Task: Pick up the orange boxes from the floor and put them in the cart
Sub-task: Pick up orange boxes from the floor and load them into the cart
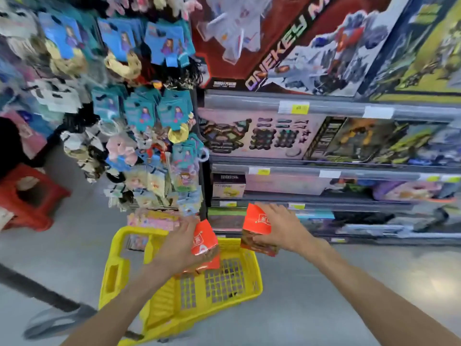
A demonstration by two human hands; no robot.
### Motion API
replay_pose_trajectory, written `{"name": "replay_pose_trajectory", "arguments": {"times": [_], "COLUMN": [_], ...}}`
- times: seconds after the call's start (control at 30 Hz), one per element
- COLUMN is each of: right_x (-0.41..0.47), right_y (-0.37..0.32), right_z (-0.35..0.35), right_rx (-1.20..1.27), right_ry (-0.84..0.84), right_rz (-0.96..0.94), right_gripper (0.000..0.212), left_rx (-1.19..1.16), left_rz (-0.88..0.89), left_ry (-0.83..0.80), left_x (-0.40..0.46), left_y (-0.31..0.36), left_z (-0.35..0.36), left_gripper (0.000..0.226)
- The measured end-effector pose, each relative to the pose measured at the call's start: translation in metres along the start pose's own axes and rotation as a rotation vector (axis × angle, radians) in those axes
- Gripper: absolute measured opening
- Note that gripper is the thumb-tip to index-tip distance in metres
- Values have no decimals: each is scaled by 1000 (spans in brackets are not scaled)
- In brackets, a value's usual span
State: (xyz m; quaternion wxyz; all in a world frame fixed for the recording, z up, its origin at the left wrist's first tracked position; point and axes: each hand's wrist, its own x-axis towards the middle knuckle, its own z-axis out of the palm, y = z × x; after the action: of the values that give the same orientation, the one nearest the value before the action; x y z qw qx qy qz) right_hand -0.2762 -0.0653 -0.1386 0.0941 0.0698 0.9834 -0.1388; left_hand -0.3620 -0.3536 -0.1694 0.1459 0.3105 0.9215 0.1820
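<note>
Left hand (180, 242): fingers are wrapping round one orange box (203, 238) at lower centre of the frame, gripping it from the side so the box hangs directly above the cart opening.
Left box position: it is being held over the yellow cart (113, 273), just above the mesh floor; whether the box bottom is touching the mesh cannot be told because of blur.
Right hand (279, 227): fingers are curling over the top and far side of a second orange box (257, 232), gripping it right of centre.
Right box position: it is hovering beside the cart's right rim, above the grey floor (349, 283), not yet over the opening.
Grip rationale: each hand is carrying one box, probably so both can go in on a single reach.
Cart: it is standing at bottom centre with its open top facing the person, near the shelves (324, 168) at right.
Step in hand: judged as the deposit stage; the left box looks ready for release first.
Next move requirement: the right box likely needs shifting leftward over the rim before letting go.
Risk: an early release at right could drop that box outside the cart.
</note>
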Motion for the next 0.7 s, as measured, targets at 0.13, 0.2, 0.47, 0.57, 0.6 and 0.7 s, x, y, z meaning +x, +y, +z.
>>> {"name": "replay_pose_trajectory", "arguments": {"times": [0.13,0.2,0.47,0.57,0.6,0.7], "right_x": [6,16,52,60,62,65], "right_y": [19,25,48,53,54,54], "right_z": [67,102,219,250,259,279], "right_rx": [15,17,81,84,85,77], "right_ry": [-81,-103,-97,-101,-105,-110], "right_rz": [43,24,12,5,7,5], "right_gripper": [108,105,104,101,100,102], "left_rx": [-3,39,167,211,207,196], "left_rz": [-26,-8,-60,-101,-111,-127], "left_ry": [-85,-93,-219,-266,-266,-218], "left_x": [19,24,29,26,25,19], "left_y": [-25,-46,-133,-151,-155,-162], "left_z": [59,93,207,238,246,261], "left_gripper": [117,96,85,88,92,95]}}
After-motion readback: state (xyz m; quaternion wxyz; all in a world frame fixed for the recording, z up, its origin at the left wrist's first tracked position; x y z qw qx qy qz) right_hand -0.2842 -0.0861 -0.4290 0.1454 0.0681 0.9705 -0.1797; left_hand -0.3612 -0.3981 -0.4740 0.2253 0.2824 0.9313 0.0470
